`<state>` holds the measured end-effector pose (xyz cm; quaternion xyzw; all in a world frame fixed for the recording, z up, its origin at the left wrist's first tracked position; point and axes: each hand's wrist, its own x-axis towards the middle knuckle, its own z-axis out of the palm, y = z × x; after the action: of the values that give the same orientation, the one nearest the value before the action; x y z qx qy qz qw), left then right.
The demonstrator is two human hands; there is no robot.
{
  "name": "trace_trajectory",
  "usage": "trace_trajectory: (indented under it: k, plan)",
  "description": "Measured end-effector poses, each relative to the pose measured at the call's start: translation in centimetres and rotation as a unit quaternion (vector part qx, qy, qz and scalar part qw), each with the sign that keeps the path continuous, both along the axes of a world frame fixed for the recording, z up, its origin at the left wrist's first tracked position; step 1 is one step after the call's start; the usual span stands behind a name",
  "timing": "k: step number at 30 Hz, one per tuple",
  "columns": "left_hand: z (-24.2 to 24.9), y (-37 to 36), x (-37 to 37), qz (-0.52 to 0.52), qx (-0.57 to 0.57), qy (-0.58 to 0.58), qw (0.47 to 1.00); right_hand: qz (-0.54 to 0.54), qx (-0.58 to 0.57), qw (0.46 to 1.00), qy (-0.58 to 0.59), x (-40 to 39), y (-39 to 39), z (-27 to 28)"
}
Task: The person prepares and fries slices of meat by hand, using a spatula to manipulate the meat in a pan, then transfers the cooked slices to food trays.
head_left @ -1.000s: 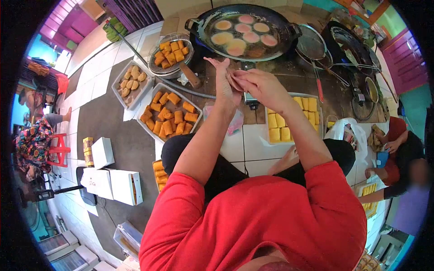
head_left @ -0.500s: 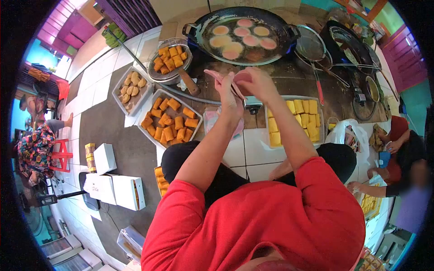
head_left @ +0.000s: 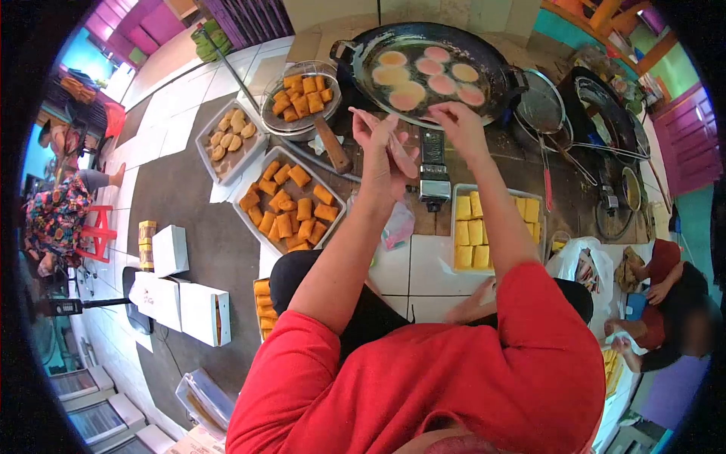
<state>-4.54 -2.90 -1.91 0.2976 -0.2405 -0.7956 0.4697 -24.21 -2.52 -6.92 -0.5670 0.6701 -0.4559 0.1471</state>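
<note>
My left hand is closed on a small stack of thin pink rounds, held edge-on over the floor in front of the wok. Beside the wok's near rim is my right hand, its fingers bent and drawn together. Whether anything is between those fingertips, I cannot make out. Several pink and yellowish rounds lie in the oil of the wide black wok. Below my hands stands a small burner part with a silver front.
To the left are a tray of fried orange-brown rolls, a strainer of fried pieces and a tray of pale pieces. Yellow rolls fill a tray by my right forearm. Strainers rest right of the wok. Another person sits at right.
My right hand has left the stack of pink rounds in my left hand and moved up and right to the wok's near rim. The camera view has shifted slightly.
</note>
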Motion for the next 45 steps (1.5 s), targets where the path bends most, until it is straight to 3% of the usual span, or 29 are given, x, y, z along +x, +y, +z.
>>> trace_trajectory:
  k: [2,3,7,10,12,18,20,21,25,28,31,34,36,38,40,42,43,45]
  plan:
    - [0.2,0.1,-0.2,0.003,0.017,-0.015,1.0,0.125,-0.062,0.987,-0.076,3.9,4.3,3.4]
    - [-1.6,-0.7,-0.9,0.023,-0.037,0.037,0.998,0.135,-0.065,0.986,-0.069,5.8,6.1,4.9]
    - [-0.3,1.3,-0.8,-0.019,-0.05,0.054,0.997,0.146,-0.047,0.987,-0.053,8.9,9.9,7.0]
    - [-0.3,1.6,-0.3,-0.072,0.012,0.09,0.993,0.153,-0.043,0.987,-0.025,8.0,10.4,6.7]
    - [-1.0,1.8,-0.3,-0.072,-0.013,0.088,0.993,0.159,-0.022,0.986,-0.05,7.9,10.7,6.9]
    - [-1.4,2.2,-0.8,-0.077,0.002,0.086,0.993,0.119,-0.045,0.992,0.005,8.6,10.7,7.2]
    - [-1.7,1.8,-0.2,-0.115,-0.006,0.109,0.987,0.113,-0.049,0.992,-0.028,8.6,10.8,7.8]
    - [-0.6,2.6,-0.6,-0.087,0.011,0.125,0.988,0.112,-0.05,0.991,-0.045,8.8,10.8,8.1]
    - [-1.7,2.0,-0.7,-0.081,-0.06,0.118,0.988,0.052,-0.055,0.995,0.06,9.9,10.5,8.0]
    - [-2.0,2.9,-2.1,0.047,-0.094,0.094,0.99,0.005,0.032,0.995,0.094,10.2,9.4,7.3]
    - [-2.8,2.8,-1.6,0.008,-0.109,0.114,0.988,-0.035,0.019,0.99,0.134,9.6,8.6,6.1]
    - [-2.2,3.1,-1.4,-0.024,-0.031,0.134,0.99,-0.048,0.02,0.989,0.139,8.7,8.8,5.9]
    - [-2.3,2.7,-0.4,-0.058,0.063,0.136,0.987,-0.023,-0.029,0.992,0.122,7.8,8.9,4.9]
    - [-3.4,1.6,-0.3,-0.057,0.028,0.108,0.992,0.028,-0.078,0.99,0.118,7.6,8.9,4.8]
    - [-4.6,1.4,-0.6,-0.009,0.003,0.075,0.997,0.104,-0.126,0.979,0.123,8.3,9.6,5.5]
    - [-3.2,2.6,-2.0,0.079,-0.015,0.038,0.996,0.138,-0.103,0.974,0.144,8.2,10.0,5.3]
    - [-4.4,2.1,-1.8,0.061,-0.032,0.046,0.997,0.155,-0.092,0.971,0.156,7.8,9.9,5.3]
    - [-6.2,0.6,-0.8,-0.006,-0.011,0.087,0.996,0.163,-0.073,0.983,0.042,6.5,9.3,4.5]
